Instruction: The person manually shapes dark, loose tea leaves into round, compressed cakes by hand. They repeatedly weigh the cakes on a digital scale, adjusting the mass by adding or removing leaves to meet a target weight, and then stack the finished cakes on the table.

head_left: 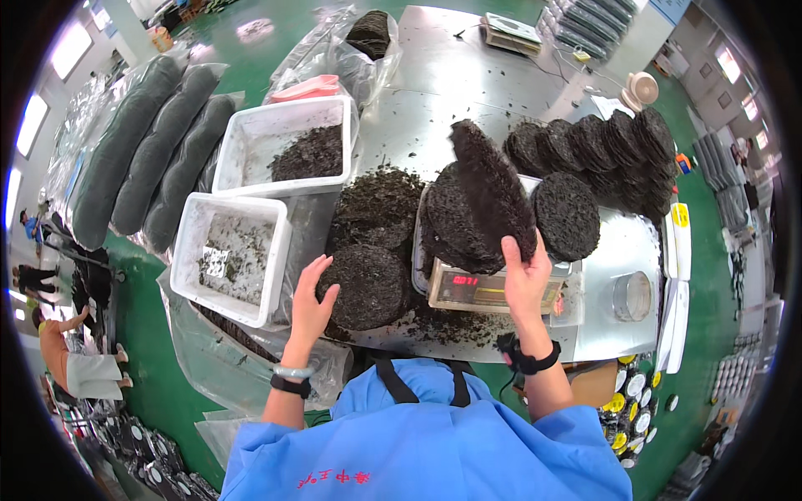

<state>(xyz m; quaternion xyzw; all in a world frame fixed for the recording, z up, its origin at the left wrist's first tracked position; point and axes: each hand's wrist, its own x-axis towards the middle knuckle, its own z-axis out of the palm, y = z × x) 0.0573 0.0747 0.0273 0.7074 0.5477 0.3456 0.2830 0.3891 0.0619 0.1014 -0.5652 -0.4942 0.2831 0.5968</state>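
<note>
My right hand [526, 280] grips the lower edge of a dark, round dried seaweed cake [491, 179], tilted up on edge. This cake stands over more round cakes [447, 213] on the tray of a digital scale [484, 290] with a lit red display. My left hand [309, 309] is open, its fingers apart at the left edge of a round seaweed cake [366, 288] near the table's front. Just behind that cake lies a heap of loose seaweed [376, 192]. To the right of the scale tray rests another round cake [568, 217].
Two white bins [288, 188] [271, 313] with seaweed scraps stand at the left. Overlapping rows of cakes [622, 142] lie at the back right of the metal table [434, 83]. A clear round container [632, 296] sits near the right edge. Long bagged rolls [125, 150] lie far left.
</note>
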